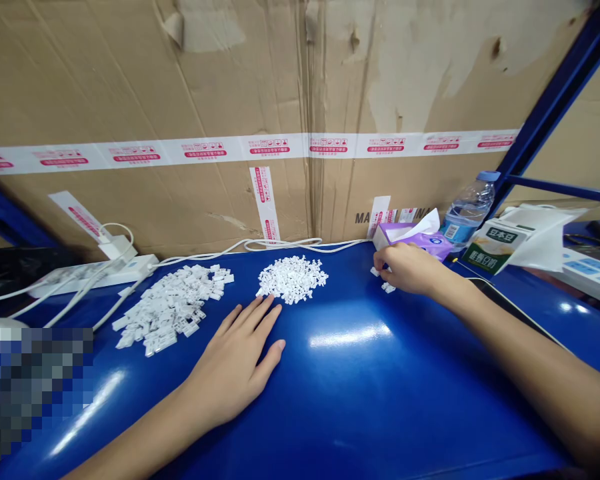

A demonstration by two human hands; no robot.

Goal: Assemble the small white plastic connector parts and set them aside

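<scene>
The left hand [241, 361] lies spread on the bench [340, 393], fingertips beside the loose white pieces [294, 279], so a careless sideways sweep could scatter them, while the right hand [411, 268] curls over a few white parts [389, 288], its pinch impossible to tell.

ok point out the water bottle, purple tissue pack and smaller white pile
Water bottle [470, 205], head view: its clear side
Purple tissue pack [428, 244], head view: wrapper near the logo
Smaller white pile [293, 279], head view: its middle
</scene>
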